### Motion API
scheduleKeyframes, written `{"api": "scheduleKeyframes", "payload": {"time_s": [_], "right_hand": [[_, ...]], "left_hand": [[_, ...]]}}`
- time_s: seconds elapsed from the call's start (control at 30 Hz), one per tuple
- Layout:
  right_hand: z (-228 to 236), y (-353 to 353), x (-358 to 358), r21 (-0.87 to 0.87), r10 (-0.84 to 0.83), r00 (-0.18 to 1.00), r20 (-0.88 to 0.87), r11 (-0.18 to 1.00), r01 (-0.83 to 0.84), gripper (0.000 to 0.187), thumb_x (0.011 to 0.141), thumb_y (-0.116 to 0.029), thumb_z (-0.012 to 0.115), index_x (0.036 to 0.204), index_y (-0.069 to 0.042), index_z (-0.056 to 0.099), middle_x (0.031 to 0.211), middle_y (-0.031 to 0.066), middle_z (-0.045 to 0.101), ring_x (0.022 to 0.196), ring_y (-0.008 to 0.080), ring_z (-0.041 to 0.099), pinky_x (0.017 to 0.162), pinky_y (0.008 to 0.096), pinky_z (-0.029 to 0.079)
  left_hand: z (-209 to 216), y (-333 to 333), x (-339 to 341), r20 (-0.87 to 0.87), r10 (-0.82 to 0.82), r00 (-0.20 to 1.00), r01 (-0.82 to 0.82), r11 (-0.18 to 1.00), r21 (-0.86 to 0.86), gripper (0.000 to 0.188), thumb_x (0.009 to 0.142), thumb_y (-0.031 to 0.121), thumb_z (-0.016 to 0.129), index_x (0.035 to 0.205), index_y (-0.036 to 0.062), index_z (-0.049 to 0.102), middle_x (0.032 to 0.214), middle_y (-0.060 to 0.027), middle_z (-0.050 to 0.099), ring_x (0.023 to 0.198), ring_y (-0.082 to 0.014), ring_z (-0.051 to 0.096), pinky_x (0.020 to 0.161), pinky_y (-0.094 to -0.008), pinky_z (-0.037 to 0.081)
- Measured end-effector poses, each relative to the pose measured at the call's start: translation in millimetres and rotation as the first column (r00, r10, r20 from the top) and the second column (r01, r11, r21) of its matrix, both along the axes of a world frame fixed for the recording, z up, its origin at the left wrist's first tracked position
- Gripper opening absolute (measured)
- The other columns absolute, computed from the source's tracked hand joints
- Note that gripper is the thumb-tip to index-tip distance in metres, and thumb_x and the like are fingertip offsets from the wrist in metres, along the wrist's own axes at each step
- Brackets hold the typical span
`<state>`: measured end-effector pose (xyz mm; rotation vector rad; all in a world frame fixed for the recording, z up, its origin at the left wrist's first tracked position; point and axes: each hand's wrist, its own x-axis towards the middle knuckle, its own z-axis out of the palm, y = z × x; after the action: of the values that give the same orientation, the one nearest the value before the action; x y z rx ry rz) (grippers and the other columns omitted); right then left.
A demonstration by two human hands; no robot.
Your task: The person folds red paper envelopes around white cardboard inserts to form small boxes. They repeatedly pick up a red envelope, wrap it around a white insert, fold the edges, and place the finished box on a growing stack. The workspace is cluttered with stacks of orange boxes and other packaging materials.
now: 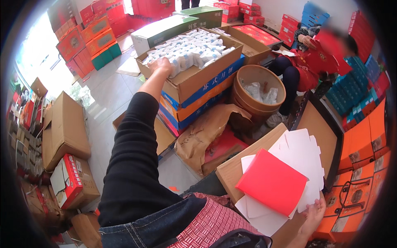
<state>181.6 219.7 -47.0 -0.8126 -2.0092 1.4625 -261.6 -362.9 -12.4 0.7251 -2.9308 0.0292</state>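
Note:
My left hand (160, 67) reaches forward to the near left corner of an open cardboard box (215, 68) full of small white wrapped packets (190, 47). Its fingers are bent down onto a packet there, their tips partly hidden. At the lower right, my right hand (313, 217) lies palm up with fingers spread, beside the edge of a stack of white card sheets (304, 153). On those sheets rests a flat red folded carton (271, 182). A brown cardboard box (231, 175) is under the sheets.
A round brown bin (240, 89) holding clear plastic stands past crumpled brown paper (202, 132). Another person (300, 62) in red sits at the right, handling red card. Orange gift boxes (351, 182) are stacked at the right; brown cartons (68, 128) stand at the left.

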Motion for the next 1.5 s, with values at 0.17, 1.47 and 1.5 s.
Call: {"api": "scheduleKeyframes", "payload": {"time_s": [0.17, 1.47, 1.5], "right_hand": [[36, -10, 9, 0.132, 0.009, 1.000, 0.005, 0.991, -0.010, 0.047, 0.092, -0.017, 0.053, 0.136, -0.004, 0.043, 0.126, 0.0058, 0.050, 0.095, 0.0112, 0.055, 0.068, 0.0210, 0.042], [26, -58, 27, -0.289, 0.243, 0.959, 0.144, 0.937, -0.195, 0.044, 0.096, -0.028, 0.056, 0.121, 0.007, 0.049, 0.086, 0.0104, 0.065, 0.069, 0.0128, 0.064, 0.056, 0.0241, 0.051], [21, -51, 23, -0.250, 0.193, 0.976, 0.098, 0.955, -0.163, 0.059, 0.091, -0.031, 0.063, 0.128, 0.009, 0.041, 0.087, 0.0122, 0.065, 0.074, 0.0138, 0.063, 0.061, 0.0263, 0.051]], "left_hand": [[-15, -12, -3, -0.134, -0.057, 0.989, 0.076, 0.987, 0.142, 0.032, 0.079, 0.015, 0.060, 0.109, 0.0054, 0.069, 0.115, -0.0185, 0.065, 0.109, -0.0329, 0.062, 0.090, -0.0418, 0.049], [-32, 285, 312, -0.531, -0.736, 0.420, 0.646, -0.169, 0.745, 0.030, 0.099, 0.017, 0.043, 0.119, -0.0037, 0.051, 0.111, -0.0145, 0.060, 0.102, -0.0200, 0.056, 0.089, -0.0324, 0.045], [-28, 287, 308, -0.477, -0.782, 0.401, 0.578, -0.188, 0.794, 0.031, 0.099, 0.018, 0.045, 0.119, -0.0041, 0.052, 0.110, -0.0137, 0.061, 0.101, -0.0189, 0.057, 0.087, -0.0312, 0.046]]}}
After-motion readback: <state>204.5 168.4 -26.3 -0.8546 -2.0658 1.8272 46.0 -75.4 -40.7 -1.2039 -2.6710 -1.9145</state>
